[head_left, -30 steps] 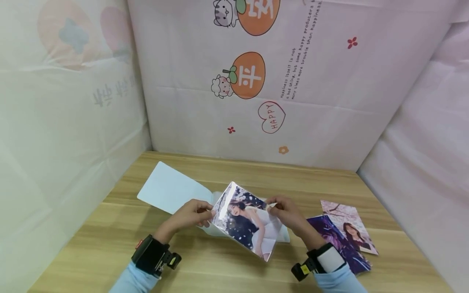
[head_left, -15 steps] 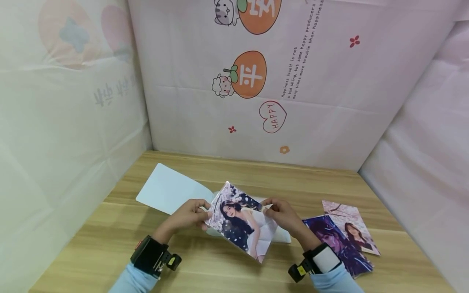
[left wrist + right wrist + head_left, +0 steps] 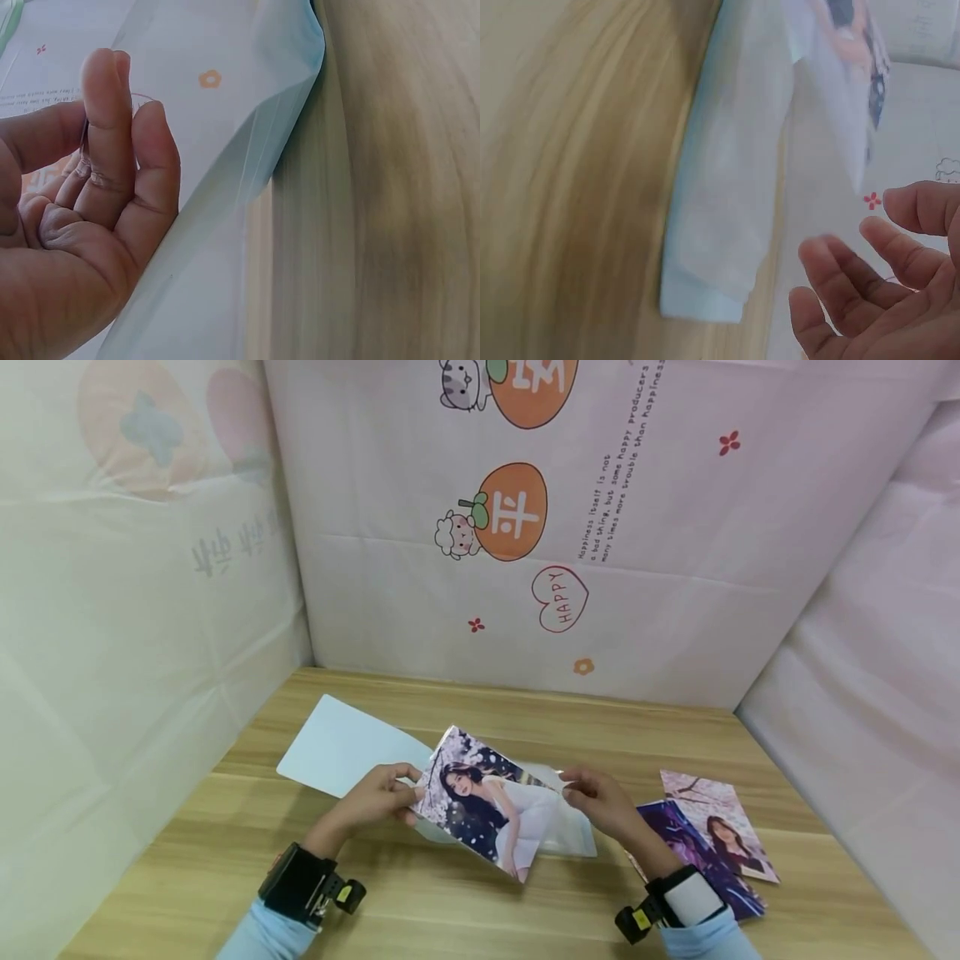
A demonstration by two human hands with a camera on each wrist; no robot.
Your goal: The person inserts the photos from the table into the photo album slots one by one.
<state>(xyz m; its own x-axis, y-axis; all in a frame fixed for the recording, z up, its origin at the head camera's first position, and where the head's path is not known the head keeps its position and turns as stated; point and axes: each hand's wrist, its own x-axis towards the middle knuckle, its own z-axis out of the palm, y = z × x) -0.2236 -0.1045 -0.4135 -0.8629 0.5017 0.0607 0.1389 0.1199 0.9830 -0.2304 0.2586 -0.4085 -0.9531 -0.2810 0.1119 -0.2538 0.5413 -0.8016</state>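
- Head view: a glossy rectangular photo print of a figure in white against dark blue and pale blossom (image 3: pixel 487 806) is held up, tilted, over an open pale-blue booklet with translucent pages (image 3: pixel 348 747) on the light wood-grain tabletop (image 3: pixel 225 868); the person's left hand (image 3: pixel 375 800) pinches its left edge
- Head view, the change: half a second ago the right hand (image 3: pixel 607 802) had the opposite edge between thumb and fingers; now it sits just beside that edge, and the print has shifted towards the left hand, so more of the page beneath shows
- Head view, right side: a dark purple rectangular print (image 3: pixel 693 852) and a pink blossom print with a portrait (image 3: pixel 716 814) lie overlapping on the tabletop, much as they did a second ago
- Left wrist view: thumb and forefinger close together on a very thin edge, apparently the photo print seen side-on; the booklet's pale-blue cover rises beside this hand, and the picture face is hidden here
- Right wrist view: the fingers are loosely bent, apart and holding nothing, with a visible gap to the photo print's hanging corner; the translucent pages lie beyond, well apart from the fingertips
- Judging by this, the left hand alone now bears the photo print, leaving the right free for handling the print or the pages
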